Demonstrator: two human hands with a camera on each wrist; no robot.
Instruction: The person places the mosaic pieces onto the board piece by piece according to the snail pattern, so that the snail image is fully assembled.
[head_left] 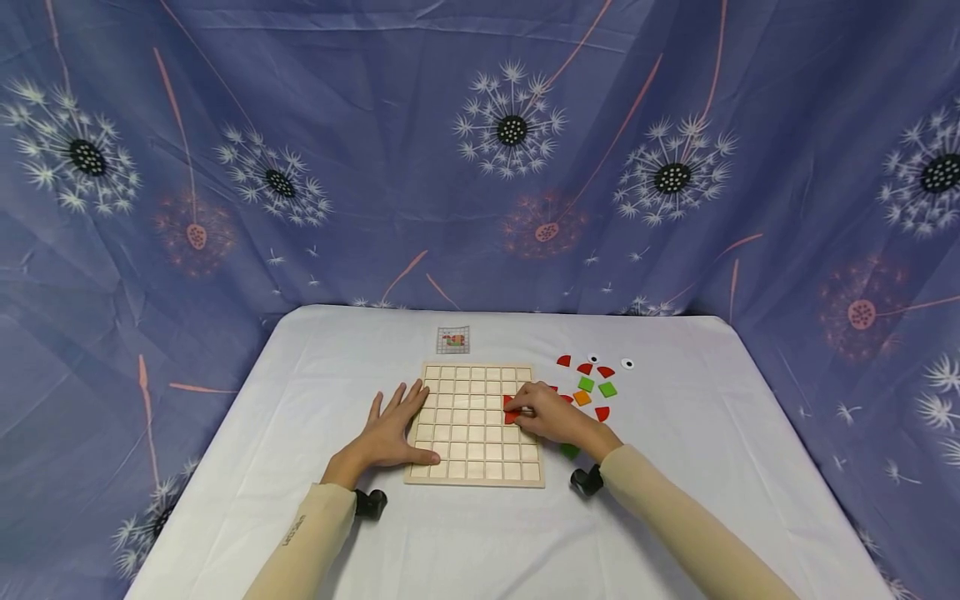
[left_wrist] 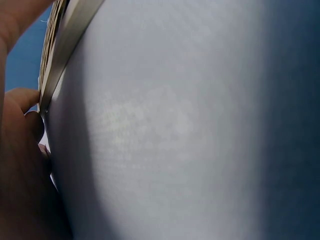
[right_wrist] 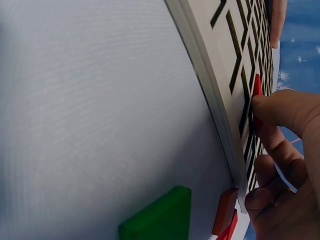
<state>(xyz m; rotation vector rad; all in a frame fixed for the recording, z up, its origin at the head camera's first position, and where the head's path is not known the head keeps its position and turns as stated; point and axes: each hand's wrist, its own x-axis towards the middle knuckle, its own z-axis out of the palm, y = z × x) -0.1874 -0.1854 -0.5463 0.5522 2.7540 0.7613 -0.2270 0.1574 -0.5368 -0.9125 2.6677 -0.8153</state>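
Note:
A wooden board with a square grid (head_left: pixel 468 442) lies on the white table. My left hand (head_left: pixel 387 436) rests along its left edge, fingers spread and thumb over the lower left squares. Over the board's right side, my right hand (head_left: pixel 555 415) pinches a red piece (right_wrist: pixel 257 85) between thumb and finger, at the grid surface. Red shows both above and below the fingertips in the head view; whether this is one piece or two I cannot tell. The left wrist view shows mostly tablecloth and part of the board's side (left_wrist: pixel 70 45).
Right of the board lie several red quarter-circle pieces (head_left: pixel 602 413), green squares (head_left: pixel 607 389), an orange square (head_left: pixel 582 398) and two eye discs (head_left: pixel 627 364). A green piece (right_wrist: pixel 160 215) lies near my right wrist. Behind the board is a small picture card (head_left: pixel 453 340).

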